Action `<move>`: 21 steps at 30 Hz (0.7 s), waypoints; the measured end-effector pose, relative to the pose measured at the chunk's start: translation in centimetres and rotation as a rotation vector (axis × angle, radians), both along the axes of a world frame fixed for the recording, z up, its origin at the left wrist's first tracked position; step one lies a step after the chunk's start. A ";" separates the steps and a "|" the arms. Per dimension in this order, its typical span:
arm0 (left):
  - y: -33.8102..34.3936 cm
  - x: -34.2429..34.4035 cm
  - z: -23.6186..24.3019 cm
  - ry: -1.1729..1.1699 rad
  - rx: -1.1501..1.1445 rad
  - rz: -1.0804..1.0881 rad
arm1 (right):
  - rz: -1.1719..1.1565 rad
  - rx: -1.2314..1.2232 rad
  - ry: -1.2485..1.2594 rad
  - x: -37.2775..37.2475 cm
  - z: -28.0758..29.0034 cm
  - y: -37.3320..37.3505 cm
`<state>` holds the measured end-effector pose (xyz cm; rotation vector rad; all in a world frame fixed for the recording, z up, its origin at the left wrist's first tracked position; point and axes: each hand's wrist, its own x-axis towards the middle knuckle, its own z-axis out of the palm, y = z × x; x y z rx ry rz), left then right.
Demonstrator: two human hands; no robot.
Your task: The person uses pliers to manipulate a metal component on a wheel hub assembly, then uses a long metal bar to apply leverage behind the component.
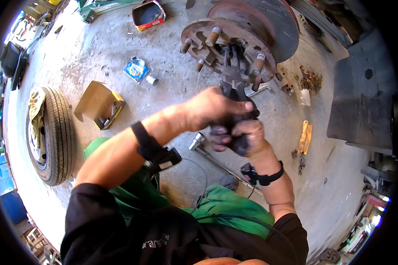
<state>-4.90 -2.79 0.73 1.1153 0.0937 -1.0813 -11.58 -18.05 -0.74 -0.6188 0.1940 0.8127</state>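
Observation:
Both of my hands are wrapped round a pair of dark pliers (233,73). My left hand (212,107) closes over the upper part of the handles, thumb across them. Just below it, my right hand (252,134) grips the lower handle ends. The jaws point away from me, into the greasy centre of a rusty wheel hub (197,34) with several studs sticking out. Behind the hub is a large brake disc (288,33). What the jaw tips touch is hidden in the dark grease.
A long-handled socket wrench (210,157) lies below my hands. To the left are a tyre with a cloth on it (59,137), an open cardboard box (95,104) and a blue packet (135,70). At right lie a yellow wrapper (305,137) and a dark panel (360,97).

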 end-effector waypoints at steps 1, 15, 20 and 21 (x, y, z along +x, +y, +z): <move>-0.9 -0.7 0.9 -0.020 -0.002 0.069 | 0.040 0.056 0.032 0.2 0.2 -1.2; -1.2 -0.2 0.0 -0.240 0.165 0.067 | 0.087 -0.013 -0.081 0.7 -3.1 -2.0; 0.0 -0.2 0.2 -0.265 0.242 -0.012 | 0.048 -0.037 -0.198 1.3 -3.7 -2.1; 0.4 -0.2 2.2 -0.306 0.415 0.017 | 0.075 0.275 -0.205 1.7 -3.3 -1.1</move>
